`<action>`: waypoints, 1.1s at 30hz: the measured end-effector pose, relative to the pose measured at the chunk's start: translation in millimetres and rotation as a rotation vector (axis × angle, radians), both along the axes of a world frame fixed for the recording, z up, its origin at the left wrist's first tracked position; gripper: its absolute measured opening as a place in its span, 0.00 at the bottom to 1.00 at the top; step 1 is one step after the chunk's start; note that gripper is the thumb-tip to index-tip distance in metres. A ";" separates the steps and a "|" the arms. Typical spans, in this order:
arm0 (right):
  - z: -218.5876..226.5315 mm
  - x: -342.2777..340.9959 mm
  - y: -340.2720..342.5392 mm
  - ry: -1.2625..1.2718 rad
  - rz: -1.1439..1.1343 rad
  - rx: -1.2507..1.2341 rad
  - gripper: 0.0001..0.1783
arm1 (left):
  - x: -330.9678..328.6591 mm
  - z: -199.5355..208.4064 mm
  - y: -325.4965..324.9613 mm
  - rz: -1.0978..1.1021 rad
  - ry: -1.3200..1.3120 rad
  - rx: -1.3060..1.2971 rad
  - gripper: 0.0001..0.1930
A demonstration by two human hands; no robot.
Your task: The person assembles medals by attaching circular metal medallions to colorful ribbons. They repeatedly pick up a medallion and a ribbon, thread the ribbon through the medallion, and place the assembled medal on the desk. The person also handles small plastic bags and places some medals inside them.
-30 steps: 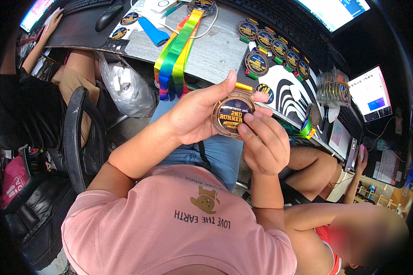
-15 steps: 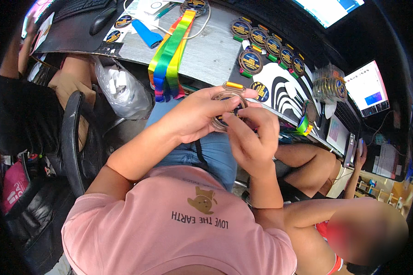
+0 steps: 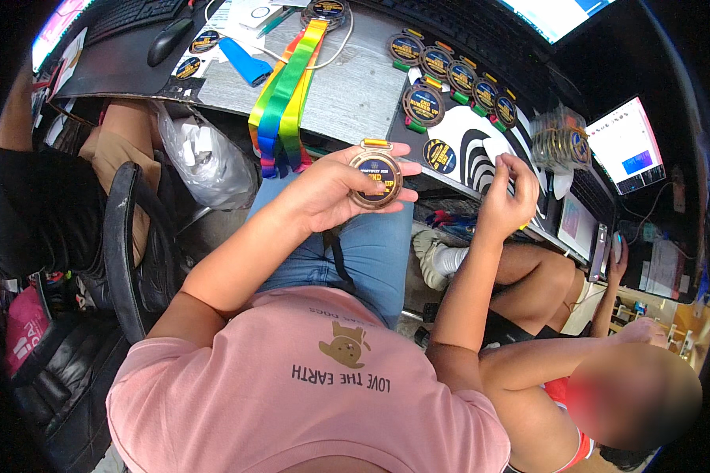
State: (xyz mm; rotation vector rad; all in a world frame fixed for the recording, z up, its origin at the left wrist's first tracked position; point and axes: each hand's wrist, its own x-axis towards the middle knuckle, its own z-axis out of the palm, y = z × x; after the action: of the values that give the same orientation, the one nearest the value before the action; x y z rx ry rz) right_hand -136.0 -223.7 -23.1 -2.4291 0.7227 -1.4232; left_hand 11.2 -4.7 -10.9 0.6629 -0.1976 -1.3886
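Observation:
My left hand (image 3: 323,193) holds a round bronze-rimmed medal (image 3: 364,169) with a dark face and gold lettering. The thumb lies across its front, with the fingers behind. A strip of yellow-orange ribbon shows in the loop at its top. Over to the right, my right hand (image 3: 511,201) is raised off the medal at the desk edge, thumb and fingertips drawn together. A small white scrap (image 3: 495,147) shows right by those fingertips; whether they grip it I cannot tell. A loose round sticker (image 3: 439,156) lies on the desk between the hands.
Several medals (image 3: 424,105) lie at the back right, near a stack of wrapped discs (image 3: 560,140). A ribboned medal (image 3: 323,11) hangs its rainbow ribbon (image 3: 280,110) over the desk edge. A blue tool (image 3: 244,61), a plastic bag (image 3: 205,154) and a laptop (image 3: 582,225) are around; people sit either side.
My right hand has left the medal and moved right, over the desk edge. The left hand keeps the medal, its face now more visible, with fingers extended behind it.

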 end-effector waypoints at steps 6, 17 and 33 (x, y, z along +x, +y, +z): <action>-8.0 9.0 3.0 0.095 0.007 0.055 0.10 | -1.6 6.7 -1.2 0.008 0.049 -0.067 0.32; 39.9 28.0 95.6 0.269 0.502 -0.104 0.12 | -0.9 12.2 -3.1 -0.047 0.255 -0.091 0.28; 41.6 34.4 97.7 0.248 0.482 -0.127 0.12 | 0.9 9.2 -0.7 -0.043 0.270 -0.135 0.28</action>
State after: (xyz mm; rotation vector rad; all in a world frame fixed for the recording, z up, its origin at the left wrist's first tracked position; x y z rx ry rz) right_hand -101.6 -126.0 18.5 -2.6589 0.0692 -1.0182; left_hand 12.1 -5.4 -1.7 0.3564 -0.0893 -1.4763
